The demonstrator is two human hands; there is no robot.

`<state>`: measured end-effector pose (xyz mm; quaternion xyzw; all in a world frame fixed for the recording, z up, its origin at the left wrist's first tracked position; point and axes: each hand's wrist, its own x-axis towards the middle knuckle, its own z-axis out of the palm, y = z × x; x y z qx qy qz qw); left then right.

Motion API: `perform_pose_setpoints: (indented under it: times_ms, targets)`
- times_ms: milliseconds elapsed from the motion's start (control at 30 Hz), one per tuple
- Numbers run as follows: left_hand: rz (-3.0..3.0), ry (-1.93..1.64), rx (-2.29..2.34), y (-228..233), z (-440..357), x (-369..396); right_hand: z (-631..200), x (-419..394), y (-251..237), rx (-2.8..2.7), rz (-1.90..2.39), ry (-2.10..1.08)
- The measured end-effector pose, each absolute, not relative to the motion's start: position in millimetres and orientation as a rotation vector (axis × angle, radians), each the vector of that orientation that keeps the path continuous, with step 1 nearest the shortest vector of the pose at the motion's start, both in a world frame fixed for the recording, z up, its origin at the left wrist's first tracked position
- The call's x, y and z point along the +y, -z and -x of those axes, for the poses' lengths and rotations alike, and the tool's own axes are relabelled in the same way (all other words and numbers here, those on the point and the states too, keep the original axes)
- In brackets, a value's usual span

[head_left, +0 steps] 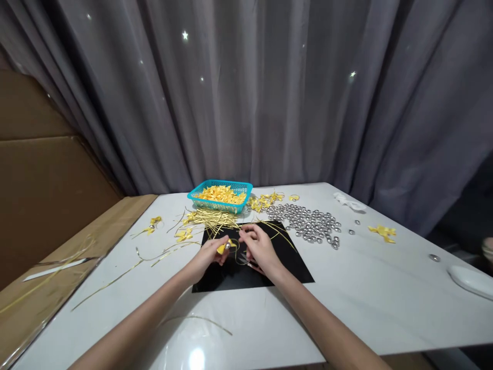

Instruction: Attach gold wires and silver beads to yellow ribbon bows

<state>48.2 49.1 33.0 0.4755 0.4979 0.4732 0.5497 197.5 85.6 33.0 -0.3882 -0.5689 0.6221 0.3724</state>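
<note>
Left hand (210, 253) pinches yellow bow (224, 247); right hand (257, 246) beside it

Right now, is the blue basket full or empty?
Full. The blue basket stands upright on the white table, heaped to its rim with yellow ribbon bows.

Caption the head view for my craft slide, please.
Left hand pinching a yellow ribbon bow with silver bead, right hand alongside, over a black mat.

We have open table (269, 318) near us; farther off, the gold strips (211, 218), blue basket (220, 195) and silver beads (308, 222) at far right crowd our way.
</note>
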Motion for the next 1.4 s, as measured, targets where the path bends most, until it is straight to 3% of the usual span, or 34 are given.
perform_pose_setpoints:
  times_ms: [333,600,867,1067,1400]
  targets:
    - [-0.746,-1.124,1.024,-19.6,-51.4,45.6,-199.6,88.8,-31.5,-1.304,0.896,-1.858]
    - [-0.52,-1.226,0.904,-37.0,-47.1,43.7,-203.8,89.7,-36.7,-1.447,0.781,-2.004]
    - [-0.59,-1.013,0.965,-44.2,-34.1,82.2,-209.7,144.1,-53.2,-1.68,0.977,-1.624]
    - [-0.679,-1.176,1.13,-54.2,2.3,81.8,-223.9,247.0,-66.5,-1.844,1.304,-1.208]
    - [-0.361,-1.255,1.346,-31.4,43.9,48.6,-225.2,311.8,-29.6,-2.015,1.639,-0.97]
